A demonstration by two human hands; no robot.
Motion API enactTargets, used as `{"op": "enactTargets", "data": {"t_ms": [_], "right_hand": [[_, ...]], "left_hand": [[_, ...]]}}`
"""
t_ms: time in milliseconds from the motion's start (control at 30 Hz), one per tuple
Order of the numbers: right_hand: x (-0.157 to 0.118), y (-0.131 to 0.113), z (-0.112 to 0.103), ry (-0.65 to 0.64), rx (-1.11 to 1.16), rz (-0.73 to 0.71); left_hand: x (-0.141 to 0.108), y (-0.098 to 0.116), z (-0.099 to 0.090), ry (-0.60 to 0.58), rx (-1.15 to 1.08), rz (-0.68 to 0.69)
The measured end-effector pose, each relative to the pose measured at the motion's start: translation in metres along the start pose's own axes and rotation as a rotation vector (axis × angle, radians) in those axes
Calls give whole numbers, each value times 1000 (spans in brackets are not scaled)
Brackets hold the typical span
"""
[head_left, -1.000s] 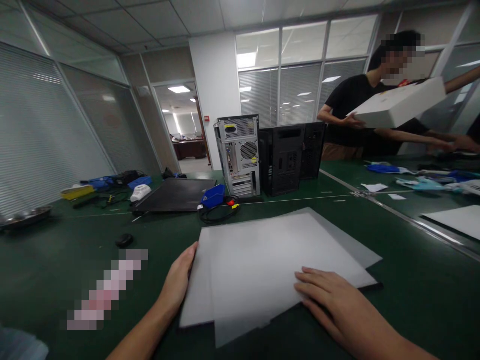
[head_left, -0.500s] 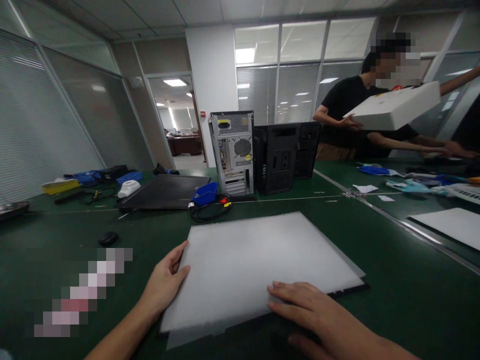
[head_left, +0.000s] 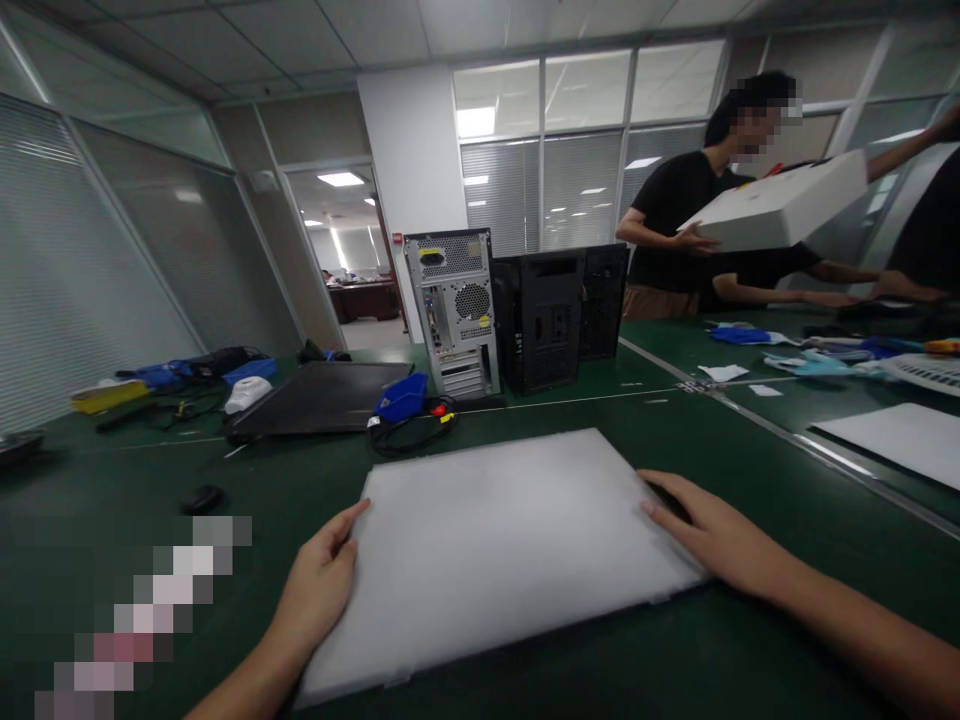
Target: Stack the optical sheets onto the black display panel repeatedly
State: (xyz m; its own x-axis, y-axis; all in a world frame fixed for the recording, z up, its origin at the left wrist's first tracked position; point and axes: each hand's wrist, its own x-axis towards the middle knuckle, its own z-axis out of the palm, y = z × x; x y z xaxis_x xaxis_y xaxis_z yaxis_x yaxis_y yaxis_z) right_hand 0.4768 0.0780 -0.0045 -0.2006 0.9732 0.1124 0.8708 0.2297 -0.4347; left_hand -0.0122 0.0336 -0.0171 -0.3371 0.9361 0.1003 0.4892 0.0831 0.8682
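Observation:
A flat stack of white translucent plastic sheets (head_left: pixel 487 560) lies on the table in front of me, its edges nearly lined up. A thin dark edge shows beneath it along the near right side. My left hand (head_left: pixel 322 570) holds the stack's left edge, with the index finger near the far left corner and the thumb beside it. At the right edge, my right hand (head_left: pixel 705 525) is curved round the side. Its thumb rests on the upper face, and the other fingers are partly hidden past the edge.
A silver computer case (head_left: pixel 454 310) and a black case (head_left: pixel 540 320) stand behind the sheets. Left of them are a dark panel (head_left: pixel 319 398), blue tray (head_left: pixel 401 397) and black mouse (head_left: pixel 204 499). Another white sheet (head_left: pixel 900 440) lies right. A person (head_left: pixel 667 220) holds a white box (head_left: pixel 780 205).
My right hand has moved from the near edge to the right edge. The top sheet, earlier skewed over the lower layers, now lines up with them. My left hand stays on the left edge.

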Motion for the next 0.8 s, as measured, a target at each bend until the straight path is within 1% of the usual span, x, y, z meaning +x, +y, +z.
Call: {"op": "enactTargets", "data": {"t_ms": [67, 167, 300, 367, 433, 500, 567, 633, 700, 767, 800], "right_hand": [[11, 11, -8, -20, 73, 46], [18, 17, -11, 45, 117, 85], [12, 16, -6, 98, 190, 124], [7, 15, -5, 124, 265, 165], [4, 15, -7, 139, 316, 198], [4, 18, -12, 133, 309, 188], [7, 26, -23, 127, 238, 158], [10, 43, -40, 189, 74, 162], [8, 73, -62, 313, -139, 207], [-2, 117, -83, 433, -255, 269], [-9, 143, -92, 525, -354, 273]], "left_hand": [[2, 4, 1, -8, 26, 12], [7, 11, 4, -44, 4, 44], [12, 19, 7, -20, -36, 55], [10, 22, 8, -2, -33, 42], [6, 23, 6, -10, -49, 21], [1, 22, 3, -25, -95, 1], [-1, 19, 0, -41, -147, -16], [-1, 15, -1, -51, -173, -24], [0, 12, -1, -62, -175, -21], [3, 9, -1, -61, -172, 5], [3, 8, -1, -58, -175, 19]]}}
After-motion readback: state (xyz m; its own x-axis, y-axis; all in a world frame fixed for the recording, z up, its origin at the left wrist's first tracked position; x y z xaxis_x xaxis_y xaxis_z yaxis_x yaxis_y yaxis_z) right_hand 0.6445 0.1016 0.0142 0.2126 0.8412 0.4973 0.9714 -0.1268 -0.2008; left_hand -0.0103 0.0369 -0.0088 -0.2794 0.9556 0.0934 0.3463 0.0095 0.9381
